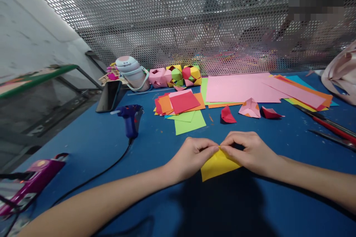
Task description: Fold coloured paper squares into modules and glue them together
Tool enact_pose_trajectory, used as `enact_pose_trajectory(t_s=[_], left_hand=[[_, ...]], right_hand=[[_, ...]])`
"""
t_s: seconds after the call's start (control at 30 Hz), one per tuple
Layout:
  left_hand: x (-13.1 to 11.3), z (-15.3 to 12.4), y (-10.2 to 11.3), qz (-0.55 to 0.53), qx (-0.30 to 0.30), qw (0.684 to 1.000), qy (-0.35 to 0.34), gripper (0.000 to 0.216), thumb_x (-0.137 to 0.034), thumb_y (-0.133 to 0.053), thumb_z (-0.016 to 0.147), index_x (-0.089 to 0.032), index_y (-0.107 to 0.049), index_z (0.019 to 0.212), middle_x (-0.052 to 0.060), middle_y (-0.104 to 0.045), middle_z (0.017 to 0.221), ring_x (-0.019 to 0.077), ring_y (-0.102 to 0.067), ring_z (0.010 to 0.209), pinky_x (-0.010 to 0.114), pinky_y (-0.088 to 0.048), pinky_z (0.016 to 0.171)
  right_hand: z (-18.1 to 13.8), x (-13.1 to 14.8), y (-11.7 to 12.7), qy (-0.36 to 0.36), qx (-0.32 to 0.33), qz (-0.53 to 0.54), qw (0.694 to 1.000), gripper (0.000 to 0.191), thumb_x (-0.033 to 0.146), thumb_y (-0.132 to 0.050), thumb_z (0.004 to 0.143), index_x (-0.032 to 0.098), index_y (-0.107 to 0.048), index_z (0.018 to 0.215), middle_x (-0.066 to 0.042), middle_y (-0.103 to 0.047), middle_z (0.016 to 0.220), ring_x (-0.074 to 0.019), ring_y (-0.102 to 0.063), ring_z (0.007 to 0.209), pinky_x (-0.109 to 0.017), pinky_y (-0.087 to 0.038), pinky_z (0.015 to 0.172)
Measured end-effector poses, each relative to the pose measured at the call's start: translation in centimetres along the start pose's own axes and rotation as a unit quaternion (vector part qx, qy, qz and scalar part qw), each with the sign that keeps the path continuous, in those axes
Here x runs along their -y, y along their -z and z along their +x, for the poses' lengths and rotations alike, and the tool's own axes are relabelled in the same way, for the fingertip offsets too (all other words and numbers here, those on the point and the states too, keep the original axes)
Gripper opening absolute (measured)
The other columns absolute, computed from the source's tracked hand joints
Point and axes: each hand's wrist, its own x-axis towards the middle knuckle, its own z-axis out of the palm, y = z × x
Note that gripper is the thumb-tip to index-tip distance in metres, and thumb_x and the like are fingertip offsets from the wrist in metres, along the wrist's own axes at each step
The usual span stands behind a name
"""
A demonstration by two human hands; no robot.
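Observation:
A piece of yellow paper [219, 166] is pinched along its upper edge between the fingertips of both hands, just above the blue table. My left hand [193, 157] closes thumb and forefinger on it from the left. From the right, my right hand [250, 152] grips the same edge, its fingertips almost meeting the left ones. Beyond the hands lie a red folded paper piece [228, 114], a pink one with orange spots [250, 108] and another red one [271, 113]. Whether the yellow paper is creased under the fingers is hidden.
A blue glue gun [131, 120] with a trailing cord stands left, near a phone [109, 96] and a bottle [133, 74]. Coloured paper squares [185, 102], folded paper balls [191, 76] and pink sheets [241, 88] lie behind. Scissors [333, 126] are at right; a magenta power strip [36, 181] is left.

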Motion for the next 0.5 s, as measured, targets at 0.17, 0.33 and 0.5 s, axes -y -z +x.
enact_pose_trajectory(t_s=[0.17,0.33,0.5], left_hand=[[-0.16,-0.25,0.35,0.052,-0.001,0.998,-0.026,0.026,-0.028,-0.05,0.083,-0.013,-0.071,0.079,0.003,-0.069,0.07,0.0126,-0.058,0.063,0.019,-0.041,0.057],[-0.41,-0.24,0.68,-0.022,0.006,1.0,0.008,0.023,-0.025,-0.05,0.081,-0.013,-0.068,0.088,0.004,-0.07,0.083,0.0137,-0.059,0.073,0.019,-0.044,0.063],[-0.1,-0.02,0.16,-0.037,-0.022,0.998,0.04,0.019,-0.023,-0.051,0.076,-0.012,-0.065,0.084,0.001,-0.063,0.068,0.01,-0.052,0.059,0.018,-0.039,0.053]], right_hand=[[-0.11,0.3,0.09,-0.001,0.003,0.0,1.0,0.015,0.018,-0.053,0.081,0.017,-0.062,0.07,0.0,-0.064,0.067,-0.0104,-0.056,0.06,-0.022,-0.042,0.057],[-0.21,0.0,0.69,-0.01,-0.008,0.001,1.0,0.013,0.017,-0.053,0.081,0.017,-0.063,0.072,-0.001,-0.064,0.069,-0.0106,-0.057,0.063,-0.022,-0.042,0.059],[-0.14,-0.49,0.59,0.008,-0.014,0.001,1.0,0.012,0.017,-0.054,0.081,0.016,-0.062,0.072,-0.001,-0.064,0.068,-0.0108,-0.057,0.062,-0.022,-0.042,0.058]])
